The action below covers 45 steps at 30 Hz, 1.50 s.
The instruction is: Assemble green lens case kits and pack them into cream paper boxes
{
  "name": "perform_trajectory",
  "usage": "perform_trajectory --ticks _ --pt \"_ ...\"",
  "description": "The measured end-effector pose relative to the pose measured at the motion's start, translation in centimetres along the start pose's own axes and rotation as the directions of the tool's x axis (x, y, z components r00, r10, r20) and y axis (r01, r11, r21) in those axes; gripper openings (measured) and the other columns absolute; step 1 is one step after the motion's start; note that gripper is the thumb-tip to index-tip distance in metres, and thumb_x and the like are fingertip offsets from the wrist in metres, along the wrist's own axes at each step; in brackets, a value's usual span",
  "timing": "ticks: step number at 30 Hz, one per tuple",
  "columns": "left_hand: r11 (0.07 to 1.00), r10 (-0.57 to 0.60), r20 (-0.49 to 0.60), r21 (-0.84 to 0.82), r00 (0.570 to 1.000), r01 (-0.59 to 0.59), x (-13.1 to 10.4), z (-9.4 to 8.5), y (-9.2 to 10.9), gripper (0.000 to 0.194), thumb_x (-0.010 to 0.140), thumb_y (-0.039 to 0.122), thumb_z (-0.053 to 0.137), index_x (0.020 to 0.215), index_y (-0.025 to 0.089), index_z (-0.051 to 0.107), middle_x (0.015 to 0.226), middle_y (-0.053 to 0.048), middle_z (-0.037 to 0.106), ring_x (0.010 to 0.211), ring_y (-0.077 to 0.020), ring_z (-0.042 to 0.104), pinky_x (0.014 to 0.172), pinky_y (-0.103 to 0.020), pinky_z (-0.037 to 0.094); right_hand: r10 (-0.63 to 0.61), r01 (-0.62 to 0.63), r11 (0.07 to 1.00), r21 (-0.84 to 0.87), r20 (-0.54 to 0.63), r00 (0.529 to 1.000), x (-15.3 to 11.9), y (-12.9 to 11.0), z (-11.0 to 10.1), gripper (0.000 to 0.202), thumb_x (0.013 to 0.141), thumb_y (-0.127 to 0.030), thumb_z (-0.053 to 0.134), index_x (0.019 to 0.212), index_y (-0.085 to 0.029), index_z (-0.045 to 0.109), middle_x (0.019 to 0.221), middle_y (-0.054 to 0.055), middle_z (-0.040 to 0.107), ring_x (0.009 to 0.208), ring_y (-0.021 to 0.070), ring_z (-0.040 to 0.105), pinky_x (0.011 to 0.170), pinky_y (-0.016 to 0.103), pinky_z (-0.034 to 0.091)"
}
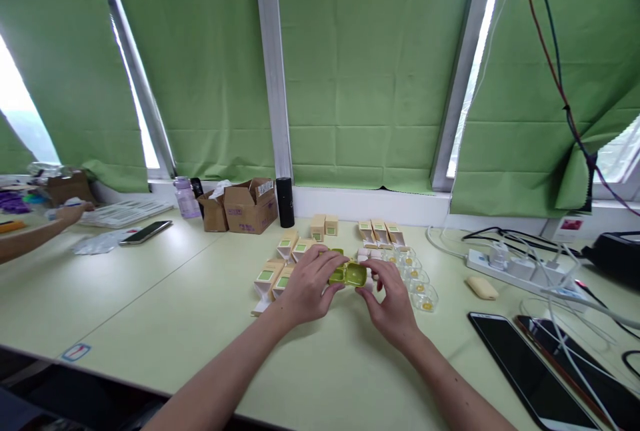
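A small olive-green hinged case [357,275] is held up between my hands above the table, with its two hollow halves spread apart. My left hand [311,283] pinches its left half between thumb and fingers. The fingers of my right hand [391,301] grip the right half by its edge. Small tan boxes with green labels [265,277] stand beside and behind my left hand. Just right of my right hand lie several clear plastic pieces with yellow centres [425,299]. Some small pale pink-white pieces [364,254] behind the case are partly hidden by my fingers.
More tan boxes [381,233] stand at the back. Farther left are brown cartons [250,206], a black cylinder [285,202], a purple bottle [187,197] and a phone [146,233]. Another person's arm [35,237] reaches in. A power strip [525,274], cables and a large phone [530,371] lie right.
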State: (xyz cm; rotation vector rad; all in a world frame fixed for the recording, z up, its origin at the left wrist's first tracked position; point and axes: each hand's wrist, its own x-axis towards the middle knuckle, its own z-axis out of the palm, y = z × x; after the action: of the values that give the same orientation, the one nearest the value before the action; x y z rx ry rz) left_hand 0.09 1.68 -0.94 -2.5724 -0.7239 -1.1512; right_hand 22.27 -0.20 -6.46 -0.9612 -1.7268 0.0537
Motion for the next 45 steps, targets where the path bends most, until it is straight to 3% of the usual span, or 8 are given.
perform_trajectory --ticks 3,7,12,18,30,36,40,45 --pt "0.997 0.008 0.090 -0.081 0.996 0.000 0.9 0.0 -0.1 0.047 0.094 0.020 0.068 0.139 0.022 0.055 0.128 -0.011 0.071 0.117 -0.0312 0.059 0.102 -0.051 0.053 -0.028 0.029 0.999 0.023 -0.021 0.999 0.1 -0.3 0.0 0.035 0.097 -0.025 0.062 0.132 -0.027 0.060 0.126 0.011 0.069 0.110 0.0287 0.061 0.080 0.041 0.056" --pt "0.988 0.000 0.150 -0.150 0.989 0.023 2.1 0.2 -0.2 0.039 0.095 0.018 0.066 0.133 0.023 0.060 0.118 -0.011 0.073 0.115 -0.0303 0.060 0.097 -0.047 0.056 0.001 0.003 0.998 0.059 -0.068 0.998 0.2 -0.5 0.0 0.037 0.097 -0.024 0.061 0.133 -0.026 0.059 0.124 0.012 0.069 0.099 0.0255 0.062 0.070 0.036 0.055" --pt "0.968 -0.104 0.065 -0.225 0.992 0.116 2.4 0.9 0.0 0.042 0.094 0.021 0.070 0.134 0.023 0.058 0.119 -0.012 0.068 0.117 -0.0300 0.061 0.096 -0.045 0.057 0.082 -0.064 0.990 0.127 -0.146 0.986 0.4 -0.7 -0.2 0.036 0.098 -0.024 0.061 0.133 -0.026 0.057 0.124 0.011 0.066 0.096 0.0226 0.062 0.068 0.033 0.057" --pt "0.930 -0.200 -0.072 -0.327 0.977 0.166 0.4 2.8 0.0 0.042 0.096 0.022 0.069 0.136 0.024 0.056 0.121 -0.013 0.066 0.115 -0.0286 0.063 0.097 -0.045 0.058 0.109 -0.078 0.978 0.193 -0.152 0.982 0.3 -1.1 0.0 0.033 0.098 -0.028 0.063 0.131 -0.026 0.058 0.123 0.010 0.065 0.094 0.0217 0.063 0.065 0.032 0.059" --pt "0.924 -0.202 -0.074 -0.345 0.976 0.165 -0.8 3.1 -0.1 0.036 0.101 0.021 0.062 0.136 0.023 0.061 0.117 -0.013 0.068 0.114 -0.0276 0.062 0.095 -0.044 0.058 0.129 -0.104 0.965 0.241 -0.091 0.987 -0.1 -0.6 0.6 0.027 0.100 -0.031 0.062 0.127 -0.027 0.057 0.118 0.009 0.066 0.091 0.0201 0.066 0.059 0.029 0.060" --pt "0.769 -0.418 0.023 -0.524 0.908 0.367 -1.0 3.6 0.3 0.029 0.103 0.034 0.061 0.129 0.023 0.068 0.111 -0.010 0.070 0.095 -0.0216 0.069 0.077 -0.033 0.062 0.136 -0.122 0.970 0.212 -0.056 0.989 -0.2 -0.7 0.3 0.038 0.100 -0.038 0.064 0.136 -0.027 0.054 0.114 0.010 0.071 0.093 0.0220 0.070 0.060 0.030 0.060" --pt "0.654 -0.525 0.080 -0.600 0.847 0.461 -1.1 4.1 0.3 0.035 0.100 0.045 0.064 0.123 0.020 0.071 0.112 -0.012 0.073 0.097 -0.0235 0.073 0.076 -0.032 0.063 0.107 -0.099 0.979 0.178 -0.037 0.994 -0.3 -0.8 0.3 0.043 0.098 -0.033 0.065 0.140 -0.027 0.055 0.107 0.009 0.071 0.094 0.0235 0.070 0.063 0.031 0.059" --pt "0.634 -0.562 0.105 -0.583 0.821 0.509 -0.9 4.1 0.2 0.036 0.101 0.049 0.062 0.109 0.017 0.074 0.104 -0.012 0.076 0.093 -0.0234 0.072 0.074 -0.031 0.059 0.090 -0.091 0.975 0.202 0.018 0.996 -0.5 -0.8 0.4 0.045 0.097 -0.028 0.064 0.141 -0.029 0.057 0.106 0.008 0.069 0.091 0.0229 0.068 0.063 0.032 0.059"
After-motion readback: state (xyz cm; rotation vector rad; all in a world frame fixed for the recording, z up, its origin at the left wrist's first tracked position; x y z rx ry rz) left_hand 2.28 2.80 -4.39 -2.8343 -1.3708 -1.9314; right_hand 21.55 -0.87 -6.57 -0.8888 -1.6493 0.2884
